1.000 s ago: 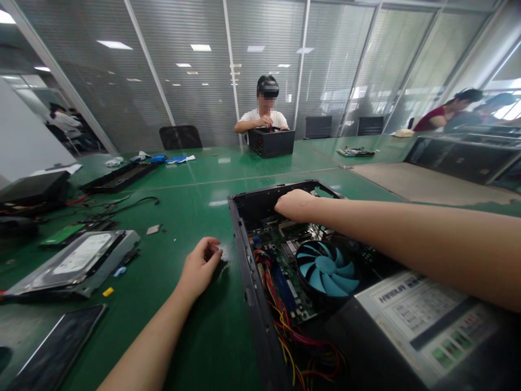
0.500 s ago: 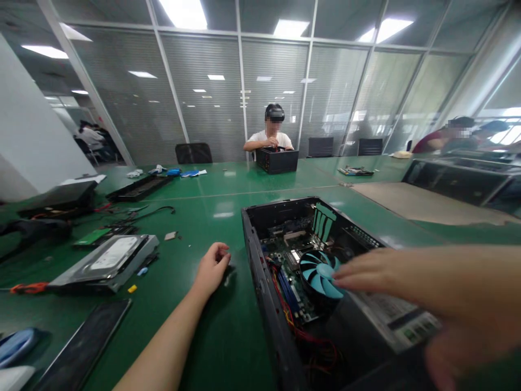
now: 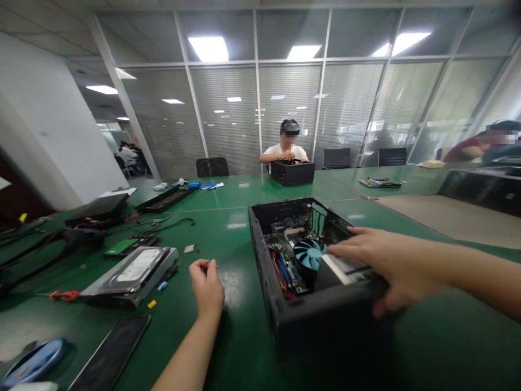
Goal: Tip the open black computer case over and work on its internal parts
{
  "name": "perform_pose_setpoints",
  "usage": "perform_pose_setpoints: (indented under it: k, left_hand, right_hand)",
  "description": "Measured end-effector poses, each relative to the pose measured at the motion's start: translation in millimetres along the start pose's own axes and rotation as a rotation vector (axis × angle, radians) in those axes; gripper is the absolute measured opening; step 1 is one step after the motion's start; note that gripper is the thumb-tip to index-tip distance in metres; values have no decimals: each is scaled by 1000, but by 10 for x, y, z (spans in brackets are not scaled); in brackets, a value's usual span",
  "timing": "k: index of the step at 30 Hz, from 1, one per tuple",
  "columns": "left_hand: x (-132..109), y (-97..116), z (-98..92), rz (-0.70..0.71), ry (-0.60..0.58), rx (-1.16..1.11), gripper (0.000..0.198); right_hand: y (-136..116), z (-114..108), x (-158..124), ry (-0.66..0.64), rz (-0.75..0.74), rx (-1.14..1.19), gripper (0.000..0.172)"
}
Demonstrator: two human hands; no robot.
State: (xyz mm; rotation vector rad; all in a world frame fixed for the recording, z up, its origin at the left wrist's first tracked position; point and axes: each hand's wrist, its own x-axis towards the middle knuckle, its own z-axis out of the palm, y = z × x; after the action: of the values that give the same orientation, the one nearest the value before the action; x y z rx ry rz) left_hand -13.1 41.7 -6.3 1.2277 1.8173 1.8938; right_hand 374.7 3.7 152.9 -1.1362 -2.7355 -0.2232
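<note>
A black computer case (image 3: 260,271) lies open side up in front of me. Inside are a fan with light-blue blades (image 3: 310,254), a circuit board and, at the near right, a boxy metal power supply (image 3: 331,271). My right hand (image 3: 378,260) reaches over the case's near right corner, fingers across the power supply and thumb down outside the wall. Left of the case, my left hand (image 3: 207,285) is closed just above the table, fingertips curled together; whatever they hold, if anything, is hidden. A small pale square piece (image 3: 189,248) lies close beyond it.
To the left lie a silver hard drive in a bracket (image 3: 134,274), an orange-handled screwdriver (image 3: 65,295), a yellow bit (image 3: 152,304), a dark flat panel (image 3: 114,353) and a blue ring-shaped object (image 3: 36,361). Opposite, a person (image 3: 287,152) works at another case (image 3: 293,172).
My view has tilted up, showing the case's near wall. My left hand has moved left, nearer the pale piece, its fingers curled tighter. My right hand has lowered onto the case corner.
</note>
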Motion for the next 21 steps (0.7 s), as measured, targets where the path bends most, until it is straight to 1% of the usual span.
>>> perform_pose_setpoints:
  k: [1, 2, 3, 4, 5, 7, 8, 9, 10, 12, 13, 15, 17, 19, 20, 21]
  left_hand:
    - [4, 1, -14, 5, 9, 25, 20]
    - [3, 4, -22, 17, 7, 45, 20]
    - [-2, 9, -26, 32, 1, 61, 21]
    - [-8, 16, -27, 43, -5, 69, 21]
    - [-15, 22, -26, 50, -11, 73, 21]
    - [-24, 26, -23, 51, -34, 80, 22]
    - [-23, 22, -22, 57, -51, 92, 22]
    - [-18, 13, -20, 68, -77, 108, 23]
    - [-8, -1, -17, 83, -108, 120, 23]
    - [17, -33, -3, 112, -170, 139, 25]
    - [30, -48, 8, 124, -204, 145, 26]
    - [46, -69, 30, 143, -265, 148, 29]
    - [46, -74, 46, 158, -305, 133, 30]
    - [32, -66, 53, 171, -319, 109, 29]
    - [22, -58, 54, 178, -327, 98, 28]
    - [12, -48, 54, 186, -337, 87, 27]
  right_hand:
    - [120, -8, 338, -119, -114, 14, 99]
    - [235, 7, 685, -192, -170, 6, 99]
    - [333, 43, 1025, -217, -168, -21, 98]
    - [403, 97, 1345, -176, -115, -60, 98]
    - [438, 163, 1634, -80, -12, -102, 94]
    - [398, 311, 2091, 118, 251, -143, 74]
    - [331, 384, 2252, 182, 350, -140, 63]
    - [246, 454, 2368, 211, 407, -124, 55]
    - [154, 521, 2439, 211, 417, -103, 48]
    - [-14, 660, 2443, 171, 348, -69, 37]
    - [-75, 735, 2377, 152, 310, -57, 31]
    - [-145, 901, 2115, 114, 261, -38, 27]
    - [-156, 1073, 1708, 74, 258, -18, 30]
    - [-139, 1232, 1214, 36, 278, 1, 36]
    - [-126, 1301, 956, 27, 297, 27, 36]
    - [-114, 1363, 701, 28, 322, 70, 33]
